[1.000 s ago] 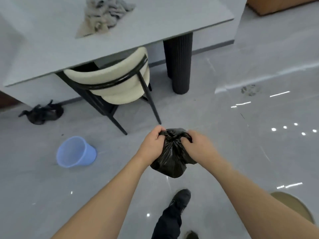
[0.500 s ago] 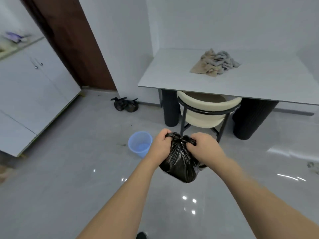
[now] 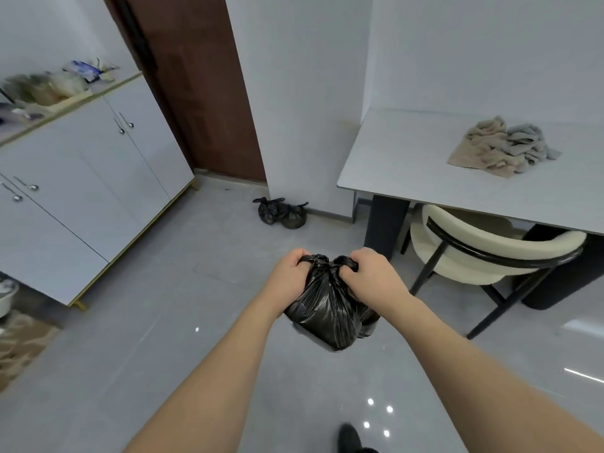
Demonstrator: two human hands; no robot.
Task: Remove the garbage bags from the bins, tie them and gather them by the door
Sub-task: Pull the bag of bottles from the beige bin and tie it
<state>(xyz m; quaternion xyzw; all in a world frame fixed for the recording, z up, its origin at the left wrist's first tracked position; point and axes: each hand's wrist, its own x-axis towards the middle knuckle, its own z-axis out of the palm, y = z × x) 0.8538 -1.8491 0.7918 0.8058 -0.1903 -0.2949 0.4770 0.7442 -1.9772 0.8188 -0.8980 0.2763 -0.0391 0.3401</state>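
Note:
A small black garbage bag (image 3: 328,317) hangs in the air in front of me, knotted at its top. My left hand (image 3: 287,277) grips the left end of the knot and my right hand (image 3: 372,276) grips the right end. Two tied black garbage bags (image 3: 281,214) lie on the floor against the white wall corner, just right of the dark brown door (image 3: 196,86). No bin is in view.
A white cabinet (image 3: 81,178) with cluttered top runs along the left. A grey table (image 3: 457,171) with crumpled cloths (image 3: 503,148) stands at the right, a cream chair (image 3: 480,253) tucked under it. Grey tiled floor lies between. My shoe (image 3: 349,436) shows at the bottom.
My view has swung left and up towards the door; the blue bin has dropped out of view. Both hands still hold the knotted bag in front of me.

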